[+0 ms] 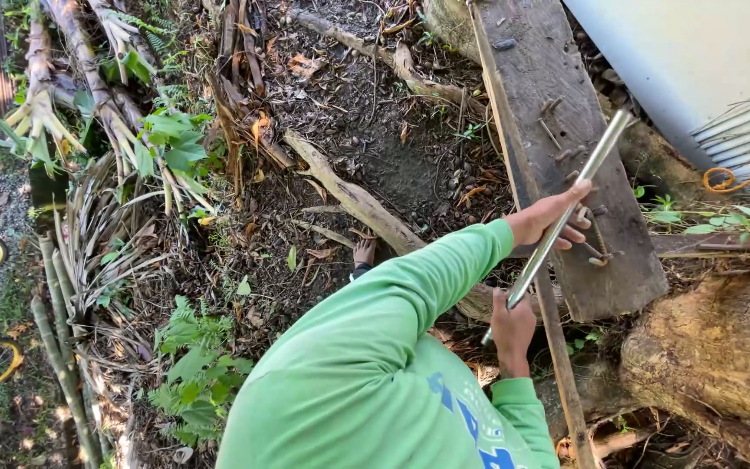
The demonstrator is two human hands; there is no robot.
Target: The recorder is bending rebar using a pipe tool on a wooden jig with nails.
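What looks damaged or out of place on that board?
Bent, rusty nails stick out of the weathered grey wooden plank, crooked rather than driven flush. The long silver metal bar lies across them, gripped by both hands.

Bent nails (566, 143) stick up from the plank (557, 69) right beside my left hand (557, 219). Log (722, 347) blocks right side, stick (562, 365) crosses below. Bare dirt (392, 139) left of plank open.
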